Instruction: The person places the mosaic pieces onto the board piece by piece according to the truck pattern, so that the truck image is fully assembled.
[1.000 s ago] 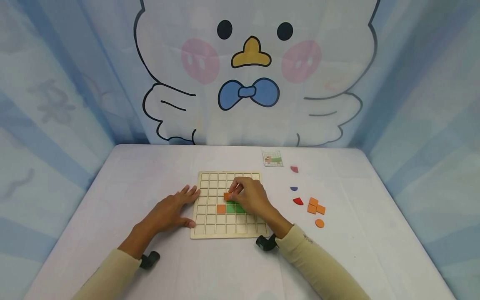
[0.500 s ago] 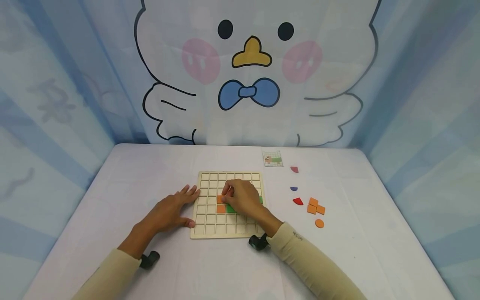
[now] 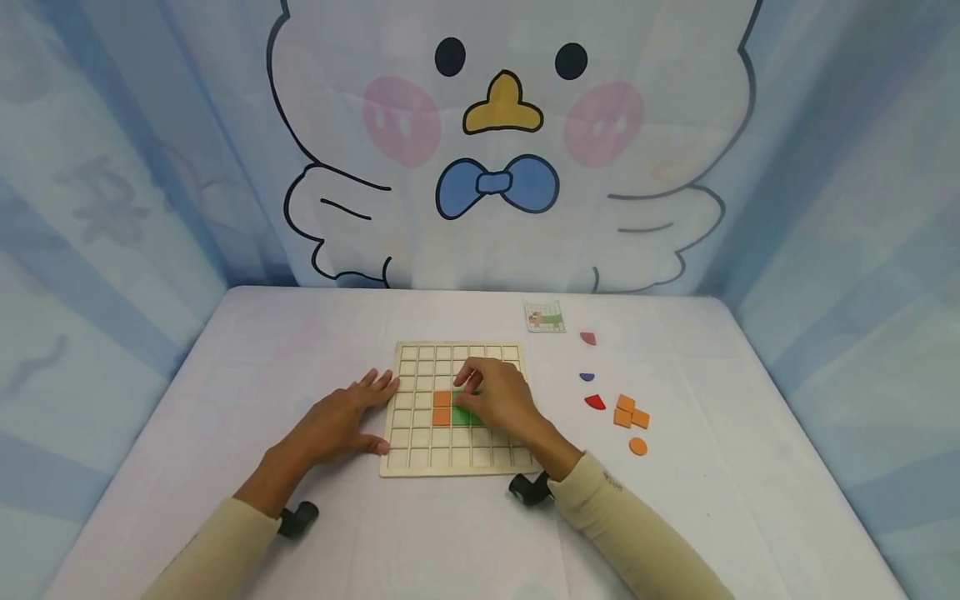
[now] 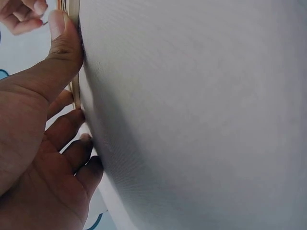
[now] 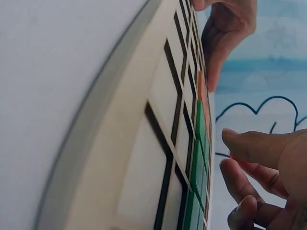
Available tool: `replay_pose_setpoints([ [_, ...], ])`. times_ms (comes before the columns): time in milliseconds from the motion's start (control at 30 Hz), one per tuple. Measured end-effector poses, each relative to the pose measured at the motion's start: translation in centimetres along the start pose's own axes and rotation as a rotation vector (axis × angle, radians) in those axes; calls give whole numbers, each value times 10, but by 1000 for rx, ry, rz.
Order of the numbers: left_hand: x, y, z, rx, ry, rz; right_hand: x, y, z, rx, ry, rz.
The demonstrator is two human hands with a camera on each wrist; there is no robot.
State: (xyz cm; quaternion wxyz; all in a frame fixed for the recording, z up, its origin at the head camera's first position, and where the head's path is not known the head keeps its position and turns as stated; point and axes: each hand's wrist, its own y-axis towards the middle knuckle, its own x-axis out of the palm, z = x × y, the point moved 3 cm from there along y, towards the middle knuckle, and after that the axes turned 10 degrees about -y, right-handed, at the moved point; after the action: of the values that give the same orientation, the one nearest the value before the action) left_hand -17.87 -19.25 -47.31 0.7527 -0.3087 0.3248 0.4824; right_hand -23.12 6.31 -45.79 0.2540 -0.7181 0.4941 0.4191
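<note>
A pale wooden grid board [image 3: 416, 467] lies on the table, with two orange square tiles [image 3: 442, 417] stacked in one column of its cells. Green tiles [image 3: 461, 418] fill cells just to their right, partly covered by my right hand [image 3: 501, 396]. That hand hovers above the board. In the right wrist view its thumb [image 5: 259, 146] and fingers stand apart with nothing between them. My left hand [image 3: 337, 423] rests at the board's left side, fingers spread and thumb touching the edge, as the left wrist view also shows.
Right of the board lie several loose orange square tiles [image 3: 623, 417], an orange disc [image 3: 637, 447], a red wedge [image 3: 595, 402], a blue half-round piece [image 3: 587, 377] and a pink wedge [image 3: 588, 338]. A small picture card [image 3: 544, 317] lies behind the board.
The right hand has set an orange square into the cell above the other orange one, let go of it and drawn back slightly right. The left hand has stayed put.
</note>
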Motion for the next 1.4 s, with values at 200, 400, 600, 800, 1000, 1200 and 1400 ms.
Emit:
replay_pose_setpoints([
  [200, 0, 0, 1, 3, 4, 9, -20, -12, 17, 61, 9, 57],
  [400, -1, -1, 2, 11, 3, 10, -40, -25, 40, 145, -12, 94],
  [600, -1, -1, 1, 11, 2, 10, -59, -37, 66, 225, -51, 123],
  [800, -1, -1, 2, 14, 3, 9, -76, -52, 93, 298, -106, 142],
  [1000, -1, -1, 2, 17, 9, 8, -91, -70, 119, 383, -108, 140],
  [1200, -2, -2, 2, 19, 11, 12, -103, -85, 141, 439, -115, 141],
  [1400, -2, -2, 3, 16, 3, 9, -110, -96, 156, 461, -156, 150],
])
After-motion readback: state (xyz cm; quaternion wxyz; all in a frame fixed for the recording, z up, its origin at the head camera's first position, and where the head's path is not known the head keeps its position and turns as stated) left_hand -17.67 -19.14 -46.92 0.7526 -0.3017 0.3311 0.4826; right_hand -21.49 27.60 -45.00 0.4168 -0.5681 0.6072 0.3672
